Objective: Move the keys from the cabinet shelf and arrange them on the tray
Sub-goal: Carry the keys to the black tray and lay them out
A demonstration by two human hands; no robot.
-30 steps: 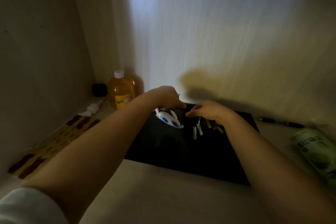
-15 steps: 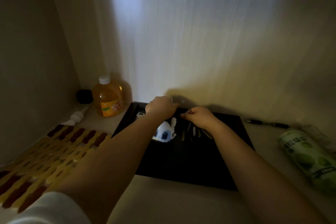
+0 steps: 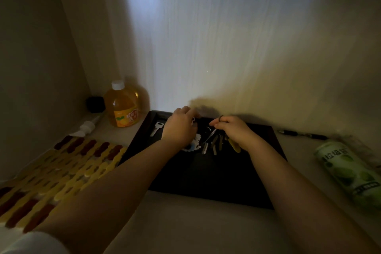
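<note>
A black tray [image 3: 208,179] lies on the dim cabinet shelf against the back wall. A single silver key [image 3: 157,128] rests at its far left corner. Over the tray's far middle, my right hand [image 3: 235,132] pinches a key ring from which a bunch of keys [image 3: 214,142] hangs down onto the tray. My left hand [image 3: 180,128] is just to the left, fingers curled at a small metal piece on the same bunch. A white and blue pixel-style charm [image 3: 194,146] lies partly under my left wrist.
An orange juice bottle [image 3: 121,107] and a small black object [image 3: 95,105] stand at the back left. A white tube [image 3: 87,127] and a yellow-and-red patterned mat [image 3: 51,173] lie on the left. A pen [image 3: 301,134] and a green can [image 3: 350,173] lie to the right.
Both hands have moved toward the back of the tray. The key bunch is lifted by its ring, and a single key now shows at the tray's far left.
</note>
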